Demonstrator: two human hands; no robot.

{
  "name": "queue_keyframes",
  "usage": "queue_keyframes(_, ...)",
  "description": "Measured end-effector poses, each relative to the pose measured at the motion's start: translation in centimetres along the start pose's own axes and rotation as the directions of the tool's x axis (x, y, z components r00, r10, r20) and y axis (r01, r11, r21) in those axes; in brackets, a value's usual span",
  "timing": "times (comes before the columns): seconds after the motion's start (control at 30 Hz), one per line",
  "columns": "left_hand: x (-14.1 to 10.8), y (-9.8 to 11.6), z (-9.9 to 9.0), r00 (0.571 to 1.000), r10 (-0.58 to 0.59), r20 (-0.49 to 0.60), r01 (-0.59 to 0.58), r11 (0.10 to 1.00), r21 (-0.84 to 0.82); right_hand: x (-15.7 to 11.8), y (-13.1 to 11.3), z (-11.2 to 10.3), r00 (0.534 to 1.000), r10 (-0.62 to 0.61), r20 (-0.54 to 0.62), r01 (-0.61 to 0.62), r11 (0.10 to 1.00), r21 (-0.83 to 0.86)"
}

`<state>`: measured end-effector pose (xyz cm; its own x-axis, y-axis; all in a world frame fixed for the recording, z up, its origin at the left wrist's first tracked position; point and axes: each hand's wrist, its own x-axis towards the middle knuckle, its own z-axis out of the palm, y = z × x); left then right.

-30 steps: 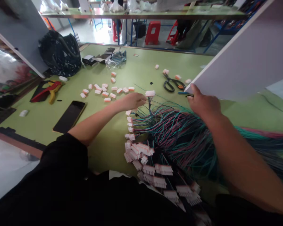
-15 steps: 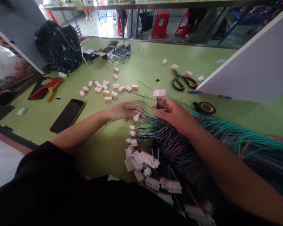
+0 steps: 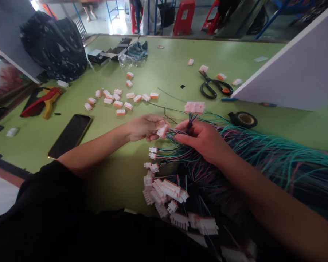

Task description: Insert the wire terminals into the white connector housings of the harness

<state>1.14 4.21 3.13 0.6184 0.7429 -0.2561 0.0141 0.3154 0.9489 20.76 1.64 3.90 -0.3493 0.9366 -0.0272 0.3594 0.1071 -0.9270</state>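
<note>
My left hand [image 3: 149, 127] pinches a small white connector [image 3: 162, 131] that has thin wires running out of it to the right. Close beside it, my right hand [image 3: 200, 136] is closed around a bunch of dark wires, which lead up to a wider white connector [image 3: 194, 107] above the fingers. Green, pink and black wires [image 3: 262, 151] spread under and beyond my right forearm. Below the hands, wired white connectors [image 3: 171, 189] lie in a pile near my body, and a few smaller ones [image 3: 153, 155] sit just above that pile.
Several loose white and orange connectors [image 3: 118, 104] are scattered ahead. A phone [image 3: 70, 136] and a red and yellow tool [image 3: 45, 102] lie left. Scissors [image 3: 214, 87], black tape [image 3: 243, 119] and a white panel [image 3: 292, 69] are at right. A dark bag [image 3: 54, 47] stands back left.
The small connector in my left hand is now nearer my right hand. The wider connector has shifted to the right. The whole view has moved slightly.
</note>
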Motion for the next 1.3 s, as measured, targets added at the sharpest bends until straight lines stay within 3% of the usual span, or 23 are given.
queue_keyframes(0.3, 0.26, -0.34, -0.08, 0.999, -0.022, 0.026, 0.023, 0.999, -0.038, 0.04, 0.39, 0.18, 0.999, 0.023, -0.034, -0.018, 0.989, 0.149)
queue_keyframes(0.67, 0.37, -0.15, 0.46, 0.994, -0.11, -0.005, 0.109, 0.99, -0.086, 0.37, 0.4, 0.51, 0.999, 0.014, -0.046, -0.013, 1.0, 0.02)
queue_keyframes(0.9, 0.32, -0.4, 0.04, 0.994, -0.098, 0.045, 0.102, 0.99, -0.102, 0.34, -0.09, 0.8, 0.996, 0.008, -0.093, -0.015, 0.996, -0.082)
queue_keyframes(1.17, 0.45, -0.44, 0.2, 0.991, -0.131, 0.033, 0.134, 0.983, -0.128, 0.23, 0.41, 0.97, 0.983, -0.087, -0.161, 0.051, 0.975, -0.215)
queue_keyframes(1.3, 0.36, -0.19, 0.32, 0.989, -0.147, 0.0, 0.147, 0.983, -0.114, 0.23, 0.24, 0.77, 0.993, -0.074, -0.096, 0.057, 0.983, -0.175)
